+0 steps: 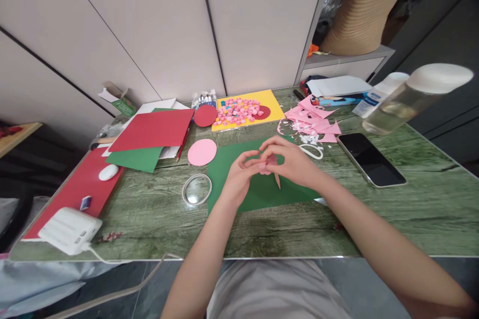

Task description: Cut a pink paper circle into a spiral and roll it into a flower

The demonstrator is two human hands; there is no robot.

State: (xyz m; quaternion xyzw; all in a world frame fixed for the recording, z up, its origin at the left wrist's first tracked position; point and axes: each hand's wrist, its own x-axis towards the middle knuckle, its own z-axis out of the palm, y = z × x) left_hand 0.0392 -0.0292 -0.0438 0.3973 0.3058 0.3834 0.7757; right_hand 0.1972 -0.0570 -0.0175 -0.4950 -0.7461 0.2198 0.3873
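Observation:
My left hand [240, 174] and my right hand [292, 160] meet over a green sheet of paper [247, 200], fingertips almost touching. Between them is a small pink piece of paper [265, 171], pinched by the fingers of both hands and partly covered by them. A narrow pale strip [277, 181] shows below my right hand; whether it joins the pink piece I cannot tell. White-handled scissors [312, 151] lie just beyond my right wrist. To the left are a pink paper circle [202, 152] and a roll of tape [184, 190].
Behind, small pink paper rolls [239, 111] cover a yellow sheet [275, 102] beside a red circle [205, 115]. Pink scraps [312, 118], a phone [370, 159] and a bottle [406, 102] are at right. Red paper [153, 129] and a white charger [70, 231] lie left.

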